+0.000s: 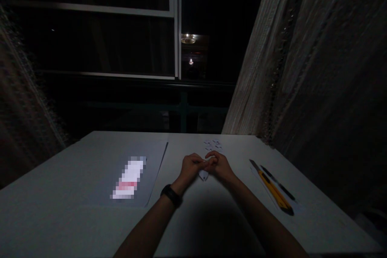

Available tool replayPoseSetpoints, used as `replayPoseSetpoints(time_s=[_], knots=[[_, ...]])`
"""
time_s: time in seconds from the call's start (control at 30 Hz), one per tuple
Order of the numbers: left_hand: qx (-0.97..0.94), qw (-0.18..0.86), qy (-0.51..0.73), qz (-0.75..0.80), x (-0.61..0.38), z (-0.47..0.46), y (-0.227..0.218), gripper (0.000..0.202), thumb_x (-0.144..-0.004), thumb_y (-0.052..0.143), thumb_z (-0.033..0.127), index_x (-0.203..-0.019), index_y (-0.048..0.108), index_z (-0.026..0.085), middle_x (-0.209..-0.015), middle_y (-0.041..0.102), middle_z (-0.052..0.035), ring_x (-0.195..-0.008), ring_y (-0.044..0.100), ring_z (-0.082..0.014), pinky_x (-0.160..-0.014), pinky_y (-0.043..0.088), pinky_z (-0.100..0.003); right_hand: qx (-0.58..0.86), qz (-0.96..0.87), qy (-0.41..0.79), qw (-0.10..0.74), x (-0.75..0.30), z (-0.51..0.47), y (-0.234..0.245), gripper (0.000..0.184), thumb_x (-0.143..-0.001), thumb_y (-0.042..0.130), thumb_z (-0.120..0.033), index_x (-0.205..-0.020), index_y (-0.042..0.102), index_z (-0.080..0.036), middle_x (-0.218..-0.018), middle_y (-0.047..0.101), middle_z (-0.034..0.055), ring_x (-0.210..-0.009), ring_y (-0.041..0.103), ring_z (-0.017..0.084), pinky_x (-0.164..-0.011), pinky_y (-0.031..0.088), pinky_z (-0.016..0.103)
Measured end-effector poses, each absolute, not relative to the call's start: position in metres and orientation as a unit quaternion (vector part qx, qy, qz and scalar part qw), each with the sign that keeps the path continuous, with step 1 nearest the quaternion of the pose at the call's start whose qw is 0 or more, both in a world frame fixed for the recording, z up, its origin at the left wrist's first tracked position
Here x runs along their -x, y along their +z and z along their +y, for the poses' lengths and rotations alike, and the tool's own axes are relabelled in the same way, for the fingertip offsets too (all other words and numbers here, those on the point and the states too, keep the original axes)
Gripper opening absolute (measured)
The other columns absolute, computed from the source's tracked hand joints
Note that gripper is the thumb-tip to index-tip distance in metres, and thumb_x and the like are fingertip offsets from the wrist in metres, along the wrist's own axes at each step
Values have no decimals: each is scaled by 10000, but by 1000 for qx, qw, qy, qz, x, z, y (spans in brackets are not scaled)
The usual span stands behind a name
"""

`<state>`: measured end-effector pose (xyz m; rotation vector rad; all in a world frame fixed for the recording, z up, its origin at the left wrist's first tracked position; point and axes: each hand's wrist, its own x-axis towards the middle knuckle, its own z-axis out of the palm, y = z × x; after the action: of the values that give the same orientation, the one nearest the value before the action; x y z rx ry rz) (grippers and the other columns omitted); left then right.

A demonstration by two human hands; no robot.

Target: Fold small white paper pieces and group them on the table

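Over the middle of the white table [90, 229], my left hand [191, 166] and my right hand [220, 164] meet at the fingertips. Both are closed in a pinch on a small folded piece of white paper [203, 175], whose pointed lower end with a dark mark shows below the fingers. The rest of the paper is hidden by my hands. A dark band [171, 196] circles my left wrist. Just beyond my hands lie several small white paper pieces [213, 144] with dark marks.
On the right lie a yellow utility knife [275, 192] with its blade out and a black pen [278, 182]. To the left, a blurred-out lit rectangle [129, 177] rests on a large pale sheet [152, 169]. Curtains [256, 56] flank a dark window behind the table.
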<state>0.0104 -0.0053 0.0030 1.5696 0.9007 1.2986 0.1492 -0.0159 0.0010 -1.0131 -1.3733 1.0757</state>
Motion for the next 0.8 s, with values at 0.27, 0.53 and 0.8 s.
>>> replayPoseSetpoints(time_s=[0.27,0.53,0.8], knots=[[-651,418,518,366,-13,-5,1,94,-587,688,262,-585,687,168,-633,612,-30,-605,553,-134,-573,412,-241,469,-610,365,524,-151,-14,3,211,-491,643,-170,-683,556,-174,-390,502,-86,-370,468,91,-414,390,206],[-640,431,515,373,-7,-2,3,113,-579,692,271,-536,685,167,-575,556,-18,-579,521,-126,-549,389,-240,427,-650,375,504,-154,-18,11,252,-519,668,-178,-758,587,-175,-450,529,-75,-440,498,103,-497,418,226],[-618,470,512,368,-8,-2,3,103,-548,708,252,-518,678,158,-583,559,-21,-581,520,-126,-546,388,-240,406,-643,393,517,-152,-19,10,261,-519,674,-166,-765,585,-177,-458,517,-85,-438,477,89,-492,401,220]])
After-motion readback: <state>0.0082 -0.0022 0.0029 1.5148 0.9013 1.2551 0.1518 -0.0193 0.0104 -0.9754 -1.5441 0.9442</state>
